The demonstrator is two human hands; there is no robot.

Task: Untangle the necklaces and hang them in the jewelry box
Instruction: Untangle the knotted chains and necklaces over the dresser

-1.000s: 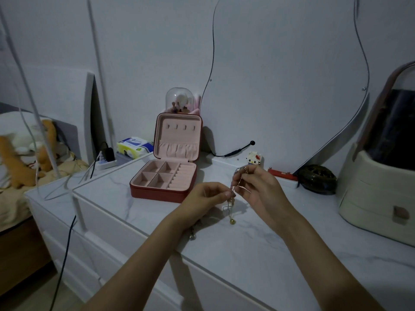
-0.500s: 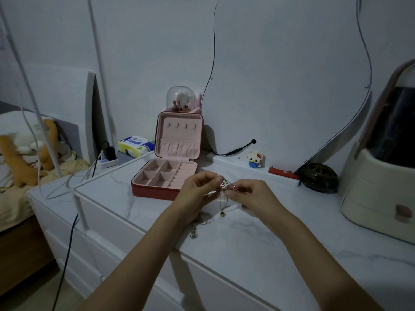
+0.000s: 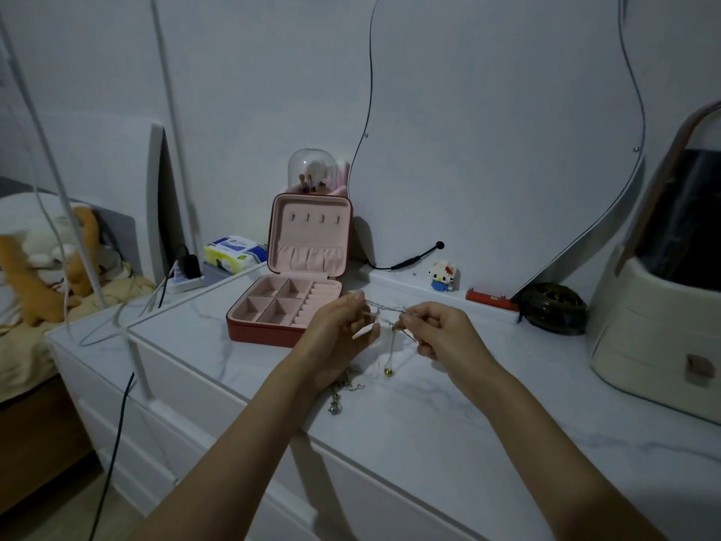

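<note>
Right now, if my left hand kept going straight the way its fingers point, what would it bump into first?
Probably the right hand: the left hand points rightward along the chain stretched between them, though depth is hard to judge.

This is a bedroom in a home. A white marble-look dresser (image 3: 448, 415) with drawer fronts stands against a plain pale wall, and a curvy frameless mirror (image 3: 507, 130) leans on it. At the far left lies a bed (image 3: 23, 345) with beige bedding and an orange-and-white plush toy (image 3: 43, 267). On the dresser stand personal things: an open pink-lined jewelry box (image 3: 300, 283), a glass dome holding makeup brushes (image 3: 312, 171), a pack of tissues (image 3: 234, 253), a small block-built cat figure (image 3: 443, 275) and a cream cosmetics organizer (image 3: 659, 329) with a drawer. A power strip (image 3: 183, 281) with a charger sits by the wall, with cables hanging nearby
</note>
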